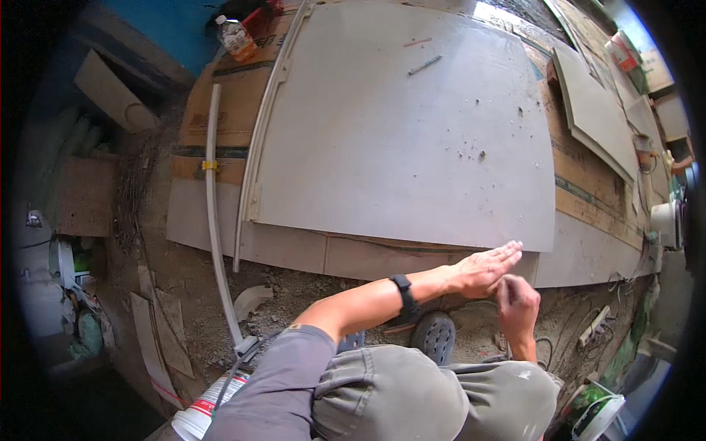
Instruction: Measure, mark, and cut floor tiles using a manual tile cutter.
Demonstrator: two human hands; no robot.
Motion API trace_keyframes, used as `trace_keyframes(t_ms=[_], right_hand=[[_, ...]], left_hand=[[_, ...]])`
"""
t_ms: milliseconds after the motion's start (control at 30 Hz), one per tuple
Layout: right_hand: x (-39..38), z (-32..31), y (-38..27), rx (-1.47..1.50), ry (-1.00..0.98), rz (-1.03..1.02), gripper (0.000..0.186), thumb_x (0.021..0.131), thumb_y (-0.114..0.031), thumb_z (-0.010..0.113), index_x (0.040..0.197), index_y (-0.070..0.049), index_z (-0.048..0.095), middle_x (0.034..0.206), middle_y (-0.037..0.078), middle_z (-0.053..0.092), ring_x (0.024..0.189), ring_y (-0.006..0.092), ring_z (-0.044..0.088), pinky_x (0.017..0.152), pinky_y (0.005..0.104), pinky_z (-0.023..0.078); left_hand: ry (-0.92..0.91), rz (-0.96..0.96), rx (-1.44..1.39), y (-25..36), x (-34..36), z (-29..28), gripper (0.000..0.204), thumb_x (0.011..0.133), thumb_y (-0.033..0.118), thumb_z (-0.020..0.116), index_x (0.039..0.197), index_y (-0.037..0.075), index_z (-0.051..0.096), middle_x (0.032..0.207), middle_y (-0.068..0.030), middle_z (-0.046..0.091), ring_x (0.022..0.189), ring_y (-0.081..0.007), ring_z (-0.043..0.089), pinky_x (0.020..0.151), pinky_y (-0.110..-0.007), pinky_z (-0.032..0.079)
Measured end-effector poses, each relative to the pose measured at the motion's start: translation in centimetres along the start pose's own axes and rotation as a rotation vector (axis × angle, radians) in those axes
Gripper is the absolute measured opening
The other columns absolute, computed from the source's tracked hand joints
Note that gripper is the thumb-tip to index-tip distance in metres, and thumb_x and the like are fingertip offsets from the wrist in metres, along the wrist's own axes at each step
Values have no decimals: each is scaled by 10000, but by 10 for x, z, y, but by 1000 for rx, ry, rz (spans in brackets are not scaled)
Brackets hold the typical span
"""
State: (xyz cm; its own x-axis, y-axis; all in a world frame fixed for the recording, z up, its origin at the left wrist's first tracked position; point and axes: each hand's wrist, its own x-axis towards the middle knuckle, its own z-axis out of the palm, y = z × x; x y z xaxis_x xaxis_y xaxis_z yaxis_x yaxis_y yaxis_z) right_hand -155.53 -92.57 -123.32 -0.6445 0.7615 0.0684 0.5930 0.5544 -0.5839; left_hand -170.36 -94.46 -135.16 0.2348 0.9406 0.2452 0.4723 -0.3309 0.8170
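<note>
My left hand (482, 270) reaches across to the right near the front edge of a large pale board (382, 132), its fingers stretched out together, with a dark band on the wrist. My right hand (518, 301) is curled just below it, close to or touching it; whether it holds anything is hidden. Small bits of debris dot the board's right half, and two thin pen-like tools, one greenish (425, 65) and one reddish (418, 42), lie near its back.
A long metal rail (213, 125) lies left of the board, near a bottle (239, 44). Another board (592, 117) lies at the right on cardboard. Buckets stand at lower left (197, 411) and lower right (599, 411). Rubble covers the ground before me.
</note>
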Motion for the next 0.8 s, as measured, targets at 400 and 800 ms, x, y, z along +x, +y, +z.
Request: trace_keyframes(t_ms=[400,800], right_hand=[[82,182,-84,195,-294,-591,491,956,-94,414,1418,71,445,1492,273,442,1431,403,388,1212,487,297],[123,136,63,-415,-209,-300,836,1032,-498,399,1590,33,74,1677,212,41,1560,327,54,1272,432,56]], left_hand=[[939,-754,801,-82,-231,-202,347,961,131,551,1264,-34,586,1307,-235,599,1242,-401,551,1080,-465,427],[487,-943,1049,-104,-247,-208,714,1042,376,440,1537,-100,243,1627,-272,207,1526,-391,171,1251,-471,132]])
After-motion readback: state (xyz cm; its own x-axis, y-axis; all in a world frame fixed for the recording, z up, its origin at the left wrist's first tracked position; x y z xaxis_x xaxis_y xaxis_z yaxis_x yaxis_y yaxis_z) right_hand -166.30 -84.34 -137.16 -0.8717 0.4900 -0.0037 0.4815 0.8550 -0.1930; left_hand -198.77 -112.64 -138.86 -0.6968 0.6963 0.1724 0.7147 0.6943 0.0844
